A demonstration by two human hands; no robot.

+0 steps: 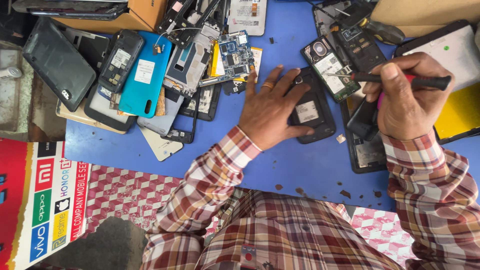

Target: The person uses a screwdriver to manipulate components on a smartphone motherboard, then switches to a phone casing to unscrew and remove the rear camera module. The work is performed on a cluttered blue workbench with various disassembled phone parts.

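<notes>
My left hand (pixel 270 112) lies flat on a black opened phone (pixel 312 112) in the middle of the blue table (pixel 300 165), fingers spread, pinning it down. A ring is on one finger. My right hand (pixel 407 97) grips a screwdriver (pixel 400 78) with a red and black handle. Its thin metal shaft points left, with the tip near the phone's upper end beside another opened phone (pixel 331 67). Something pink and a black part show under my right palm.
A heap of phone backs, frames and circuit boards fills the upper left, among them a teal phone cover (pixel 145 75) and a black tablet shell (pixel 57 62). A dark frame (pixel 367 152) lies at right. Cardboard boxes stand along the back. A printed banner (pixel 45 200) hangs at lower left.
</notes>
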